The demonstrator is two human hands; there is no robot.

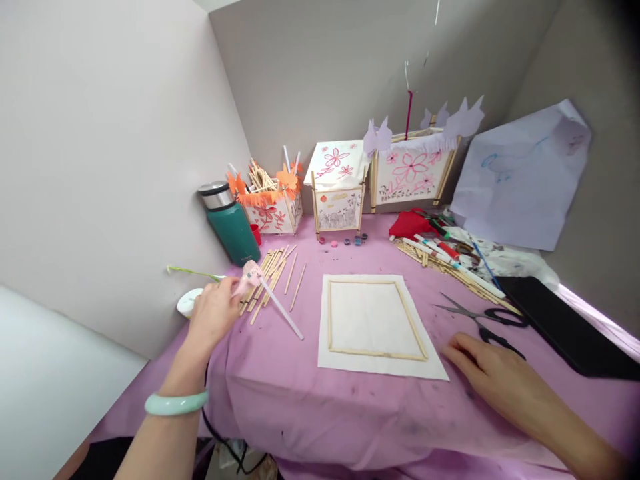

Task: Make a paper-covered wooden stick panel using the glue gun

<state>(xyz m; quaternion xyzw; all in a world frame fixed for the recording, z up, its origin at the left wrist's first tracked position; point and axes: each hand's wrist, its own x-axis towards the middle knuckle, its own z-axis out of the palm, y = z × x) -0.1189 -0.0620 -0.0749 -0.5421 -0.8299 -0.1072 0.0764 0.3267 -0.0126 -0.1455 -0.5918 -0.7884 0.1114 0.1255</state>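
Note:
My left hand (215,311) is closed around a pink hot glue gun (251,273), over the left side of the table. A long translucent glue stick (283,309) pokes out of the gun toward the lower right. Loose bamboo sticks (273,270) lie beside and beyond that hand. In front of me a white paper sheet (370,320) carries a four-sided frame of thin sticks (377,354). My right hand (483,370) rests on the cloth, its fingers loosely bent and apart, thumb near the sheet's right edge. Just beyond it are black-handled scissors (483,317).
A green bottle (233,227) leans at the left, near a white dish (187,303). Decorated paper lanterns (413,175) and a stick-filled box (273,213) line the back. Markers and sticks (455,263) and a black slab (570,333) lie right. Purple cloth (300,400) covers the table.

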